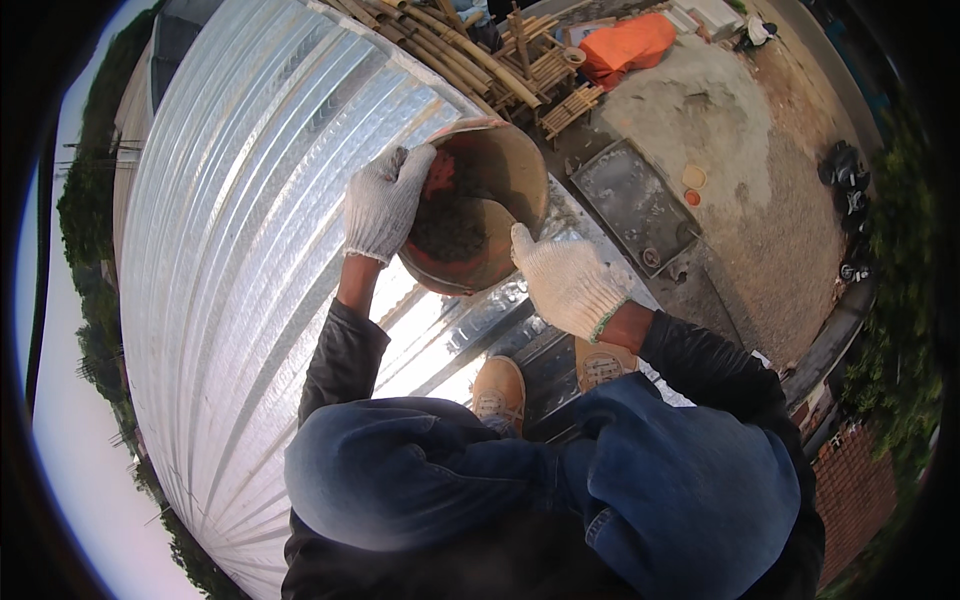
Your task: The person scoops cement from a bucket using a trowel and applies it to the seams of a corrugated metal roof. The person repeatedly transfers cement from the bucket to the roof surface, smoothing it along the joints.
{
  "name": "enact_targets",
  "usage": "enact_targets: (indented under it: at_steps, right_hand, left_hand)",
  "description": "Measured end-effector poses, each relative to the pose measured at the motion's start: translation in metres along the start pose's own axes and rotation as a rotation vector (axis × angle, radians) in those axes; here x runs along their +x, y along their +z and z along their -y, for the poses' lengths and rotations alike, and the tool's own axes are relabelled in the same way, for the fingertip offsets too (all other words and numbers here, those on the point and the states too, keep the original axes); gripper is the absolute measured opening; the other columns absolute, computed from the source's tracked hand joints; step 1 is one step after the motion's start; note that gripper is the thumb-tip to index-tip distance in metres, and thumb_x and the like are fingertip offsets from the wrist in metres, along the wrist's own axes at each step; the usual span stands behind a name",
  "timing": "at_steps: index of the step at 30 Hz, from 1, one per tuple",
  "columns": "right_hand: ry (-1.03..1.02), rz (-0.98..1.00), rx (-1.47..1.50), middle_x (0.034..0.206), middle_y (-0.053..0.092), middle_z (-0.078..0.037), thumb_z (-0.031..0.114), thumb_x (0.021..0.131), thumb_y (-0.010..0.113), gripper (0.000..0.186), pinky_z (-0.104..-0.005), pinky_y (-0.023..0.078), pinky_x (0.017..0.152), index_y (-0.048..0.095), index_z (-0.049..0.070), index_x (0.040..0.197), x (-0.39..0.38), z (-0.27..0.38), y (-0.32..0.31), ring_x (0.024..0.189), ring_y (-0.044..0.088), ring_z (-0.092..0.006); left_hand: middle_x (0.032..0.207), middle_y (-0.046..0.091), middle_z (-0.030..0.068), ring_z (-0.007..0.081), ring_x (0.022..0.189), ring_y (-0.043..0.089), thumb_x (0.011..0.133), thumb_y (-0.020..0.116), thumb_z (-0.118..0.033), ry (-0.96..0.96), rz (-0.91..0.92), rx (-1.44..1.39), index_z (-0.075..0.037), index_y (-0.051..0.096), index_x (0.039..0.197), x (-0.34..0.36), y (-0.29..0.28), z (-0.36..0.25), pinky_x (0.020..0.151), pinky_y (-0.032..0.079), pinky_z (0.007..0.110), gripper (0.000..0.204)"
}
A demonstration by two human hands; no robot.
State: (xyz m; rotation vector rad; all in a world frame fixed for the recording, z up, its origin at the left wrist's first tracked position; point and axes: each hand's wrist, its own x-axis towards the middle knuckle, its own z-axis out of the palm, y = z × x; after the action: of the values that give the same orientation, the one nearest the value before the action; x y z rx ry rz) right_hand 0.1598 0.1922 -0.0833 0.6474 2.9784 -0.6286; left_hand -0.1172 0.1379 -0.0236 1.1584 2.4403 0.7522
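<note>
A round bucket (525, 180) with a dirty, mortar-smeared inside tilts in front of me over the metal roofing. Grey wet mortar (450, 225) lies in its lower left part, and some reddish colour shows on the inner wall. My left hand (385, 200), in a white knitted glove, is closed on the bucket's left rim, thumb on top. My right hand (570, 283), gloved the same way, is closed at the lower right rim with its thumb against the edge. Its other fingers are mostly hidden underneath. A curved edge crosses the bucket's inside; I cannot tell what it is.
Shiny corrugated metal roofing (250, 230) spreads left and under my shoes (498, 388). Down below on the right are a rectangular mixing trough (635, 200), a large sand heap (700, 110) and an orange tarp (628, 48). Bamboo poles (455, 50) lie beyond the roof edge.
</note>
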Motion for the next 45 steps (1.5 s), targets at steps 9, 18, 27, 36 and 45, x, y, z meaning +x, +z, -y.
enact_targets:
  at_steps: [9,18,27,36,45]
  right_hand:
    - [-0.029,-0.002,-0.295,0.084,0.081,-0.015,0.013,0.092,0.075,0.035,-0.0435,0.065,0.066,0.071,-0.004,0.122,0.038,-0.048,-0.060,0.083,0.085,-0.0325]
    - [-0.332,0.368,0.101,0.085,0.078,-0.027,0.015,0.090,0.071,0.019,-0.0495,0.062,0.060,0.081,0.000,0.098,0.088,-0.083,-0.039,0.074,0.080,-0.0390]
    - [0.172,0.719,0.968,0.084,0.069,-0.012,0.023,0.096,0.075,0.055,-0.0352,0.047,0.041,0.069,0.000,0.145,0.063,-0.023,-0.026,0.059,0.064,-0.0175]
    - [-0.151,-0.033,-0.164,0.102,0.078,-0.012,0.022,0.100,0.076,0.054,-0.0435,0.064,0.079,0.068,0.008,0.151,0.032,-0.007,-0.033,0.096,0.081,-0.0272]
    - [-0.122,-0.033,0.274,0.110,0.080,-0.017,0.033,0.105,0.071,0.039,-0.0519,0.063,0.089,0.075,0.008,0.135,0.034,-0.019,-0.036,0.102,0.080,-0.0373]
  left_hand:
    - [0.072,0.061,0.0119,0.0104,0.073,0.053,0.108,0.075,-0.051,0.041,0.001,-0.012,0.002,0.074,0.093,-0.012,0.000,-0.007,0.068,0.051,0.039,0.055]
    - [0.080,0.061,-0.0063,0.0053,0.079,0.052,0.114,0.074,-0.036,-0.040,-0.084,-0.281,-0.001,0.078,0.094,-0.021,0.000,0.033,0.070,0.047,0.029,0.041]
    - [0.082,0.066,-0.0018,0.0073,0.082,0.056,0.112,0.075,-0.039,-0.058,-0.258,-0.371,0.002,0.080,0.102,-0.021,0.000,0.066,0.075,0.051,0.031,0.042]
    - [0.078,0.065,0.0013,0.0082,0.079,0.056,0.110,0.075,-0.047,-0.064,-0.183,-0.307,0.002,0.079,0.102,-0.022,-0.003,0.056,0.073,0.052,0.034,0.050]
    - [0.081,0.069,0.0011,0.0070,0.081,0.060,0.111,0.075,-0.043,-0.040,-0.189,-0.296,0.002,0.081,0.104,-0.029,0.000,0.054,0.074,0.052,0.032,0.046]
